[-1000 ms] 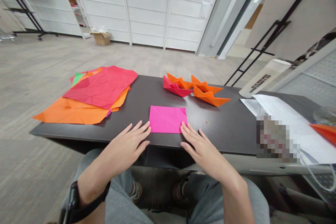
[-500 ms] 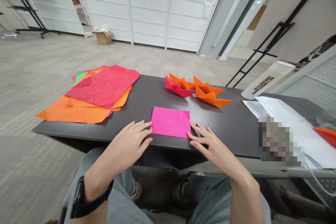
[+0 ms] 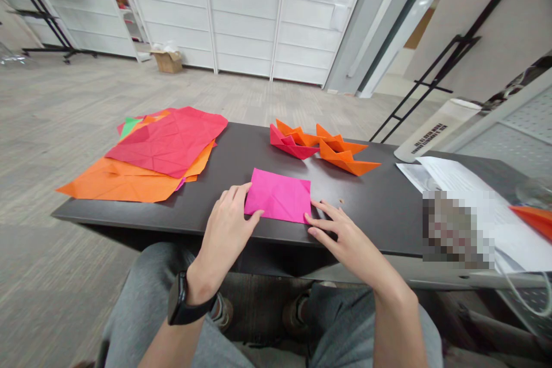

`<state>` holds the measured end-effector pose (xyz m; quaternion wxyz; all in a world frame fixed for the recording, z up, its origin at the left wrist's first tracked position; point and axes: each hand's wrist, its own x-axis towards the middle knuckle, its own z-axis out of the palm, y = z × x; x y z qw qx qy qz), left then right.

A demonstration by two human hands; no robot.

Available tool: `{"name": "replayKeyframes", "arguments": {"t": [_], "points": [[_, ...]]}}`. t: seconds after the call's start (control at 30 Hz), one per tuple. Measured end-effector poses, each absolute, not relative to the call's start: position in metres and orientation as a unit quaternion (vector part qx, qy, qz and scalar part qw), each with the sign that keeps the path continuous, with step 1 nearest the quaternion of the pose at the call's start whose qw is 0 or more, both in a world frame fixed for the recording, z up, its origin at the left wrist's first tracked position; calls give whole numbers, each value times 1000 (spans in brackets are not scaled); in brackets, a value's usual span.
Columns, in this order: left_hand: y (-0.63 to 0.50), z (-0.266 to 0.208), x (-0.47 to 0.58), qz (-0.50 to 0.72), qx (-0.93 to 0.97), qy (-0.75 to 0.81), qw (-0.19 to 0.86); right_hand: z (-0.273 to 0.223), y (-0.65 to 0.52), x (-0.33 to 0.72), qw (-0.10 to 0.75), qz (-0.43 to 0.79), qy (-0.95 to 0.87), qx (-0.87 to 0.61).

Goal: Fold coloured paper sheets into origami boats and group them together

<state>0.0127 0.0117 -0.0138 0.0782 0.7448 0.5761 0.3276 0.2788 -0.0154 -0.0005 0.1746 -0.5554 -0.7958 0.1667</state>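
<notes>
A folded sheet of pink paper lies on the dark table in front of me, creased across its face and turned slightly. My left hand is at its left edge, with the fingertips at the upper left side and the thumb apart by the lower edge. Touching the lower right corner and right side is my right hand, its fingers spread and open. Beyond the paper stand several folded paper boats: a red one and orange ones.
A pile of creased paper sheets, red, orange and green, lies on the left of the table. At the right are a white cylinder with printed lettering, white printed sheets and an orange folded piece.
My left hand has shifted right and up along the paper's left edge, its thumb now by the lower edge. The paper has turned slightly. My right hand stays at the right side.
</notes>
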Motion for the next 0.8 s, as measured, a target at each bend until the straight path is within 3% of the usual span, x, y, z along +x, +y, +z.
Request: {"name": "replayKeyframes", "arguments": {"t": [0.17,0.33,0.47,0.6,0.7,0.8], "points": [[11,-14,11,316,756,569,70,0,-15,275,175,144,-798,-558],[11,-13,17,384,719,566,122,3,-13,268,209,140,-799,-547],[10,-3,17,391,723,549,152,12,-15,262,301,113,-778,-540],[5,6,16,388,764,505,101,26,-24,252,409,9,-759,-507],[3,7,16,346,814,466,36,33,-31,245,392,-39,-796,-460],[2,7,16,263,870,416,16,33,-32,243,307,-29,-851,-426]]}}
